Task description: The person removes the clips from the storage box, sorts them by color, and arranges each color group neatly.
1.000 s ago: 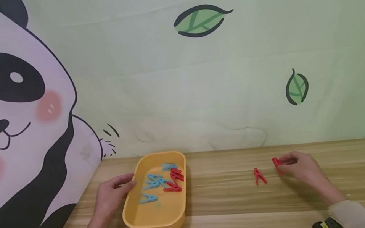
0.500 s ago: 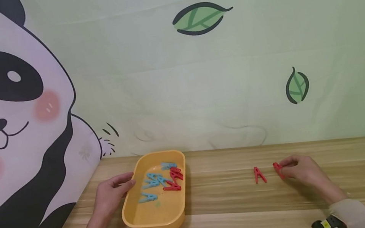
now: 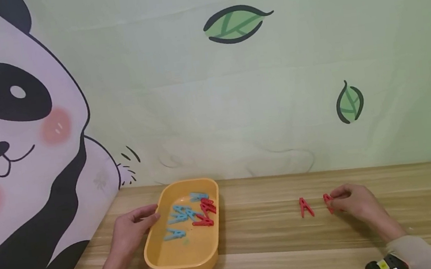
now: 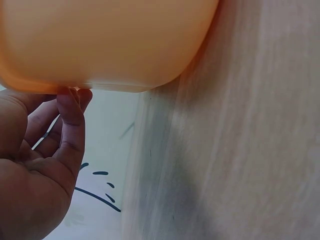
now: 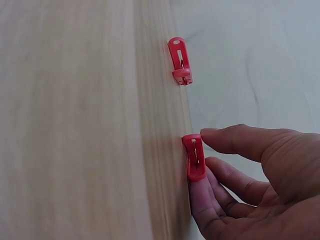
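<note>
R fingers (image 5: 203, 202) pinching peg (image 5: 196, 157), L fingers (image 4: 72, 130) on yel. tub (image 3: 188, 268)

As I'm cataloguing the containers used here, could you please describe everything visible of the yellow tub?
The yellow tub is a shallow rounded rectangle, smooth and plastic-looking, with a rim around its open top. It stands upright on the wood-grain tabletop, left of centre, its long side running away from the person. Several blue clips and red clips lie inside, and a faint greenish mark shows on its floor. The left hand touches its left rim.
</note>
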{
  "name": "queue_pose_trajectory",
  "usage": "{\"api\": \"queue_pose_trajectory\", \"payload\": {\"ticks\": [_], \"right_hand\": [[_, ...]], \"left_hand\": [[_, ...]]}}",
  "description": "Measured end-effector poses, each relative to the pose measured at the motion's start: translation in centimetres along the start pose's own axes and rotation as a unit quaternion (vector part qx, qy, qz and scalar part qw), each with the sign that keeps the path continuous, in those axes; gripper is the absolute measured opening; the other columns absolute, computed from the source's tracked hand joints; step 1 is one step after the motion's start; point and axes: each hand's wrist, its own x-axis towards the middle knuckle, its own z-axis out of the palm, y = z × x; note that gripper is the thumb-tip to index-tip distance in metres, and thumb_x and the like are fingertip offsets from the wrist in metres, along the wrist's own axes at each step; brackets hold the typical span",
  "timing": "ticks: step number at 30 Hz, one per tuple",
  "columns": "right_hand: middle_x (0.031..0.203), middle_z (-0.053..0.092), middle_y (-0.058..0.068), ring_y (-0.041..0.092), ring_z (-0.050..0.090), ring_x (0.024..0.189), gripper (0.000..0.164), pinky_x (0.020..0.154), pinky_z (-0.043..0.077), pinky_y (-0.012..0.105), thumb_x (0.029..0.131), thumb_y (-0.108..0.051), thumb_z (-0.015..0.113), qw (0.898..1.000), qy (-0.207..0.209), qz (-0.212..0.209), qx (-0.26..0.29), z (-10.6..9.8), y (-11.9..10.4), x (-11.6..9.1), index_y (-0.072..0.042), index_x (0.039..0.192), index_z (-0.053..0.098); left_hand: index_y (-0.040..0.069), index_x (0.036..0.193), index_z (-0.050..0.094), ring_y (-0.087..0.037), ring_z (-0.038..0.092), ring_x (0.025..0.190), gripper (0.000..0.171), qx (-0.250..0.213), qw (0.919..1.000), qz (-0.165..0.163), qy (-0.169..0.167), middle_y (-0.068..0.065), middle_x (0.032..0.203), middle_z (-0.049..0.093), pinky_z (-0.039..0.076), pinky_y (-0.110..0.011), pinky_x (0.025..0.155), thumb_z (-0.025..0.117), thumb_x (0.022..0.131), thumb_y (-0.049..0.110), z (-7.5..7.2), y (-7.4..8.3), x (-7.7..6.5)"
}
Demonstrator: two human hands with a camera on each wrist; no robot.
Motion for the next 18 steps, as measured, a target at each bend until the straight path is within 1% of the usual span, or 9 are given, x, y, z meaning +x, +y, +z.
{"api": "queue_pose_trajectory", "payload": {"ticks": [11,15,18], "right_hand": [[0.104,0.073,0.016,0.025,0.067,0.093,0.036,0.073,0.053,0.031,0.093,-0.014,0.077,1.000,0.002,0.001,0.001,-0.01,-0.06,-0.01,0.010,0.117,0.066],[0.107,0.071,0.020,0.027,0.066,0.094,0.037,0.073,0.054,0.032,0.095,-0.016,0.075,1.000,0.000,0.007,-0.006,-0.15,-0.32,-0.01,0.012,0.118,0.066],[0.111,0.068,0.026,0.032,0.065,0.096,0.042,0.076,0.056,0.038,0.097,-0.019,0.073,1.000,0.005,0.005,-0.025,-0.33,-0.61,-0.06,0.013,0.122,0.064]], "left_hand": [[0.002,0.137,0.070,-0.018,0.069,0.104,0.043,-0.002,1.0000,-0.004,0.004,-0.016,0.131,0.072,0.058,-0.022,0.079,0.077,0.100,0.023,0.11,-0.01,-0.17],[0.001,0.137,0.070,-0.019,0.069,0.104,0.043,-0.003,1.0000,-0.005,0.004,-0.016,0.131,0.072,0.058,-0.023,0.079,0.077,0.100,0.023,0.08,0.06,-0.17],[0.001,0.137,0.070,-0.019,0.070,0.105,0.043,-0.002,1.0000,-0.004,0.003,-0.016,0.131,0.072,0.059,-0.023,0.079,0.077,0.100,0.023,0.08,0.05,-0.15]]}}
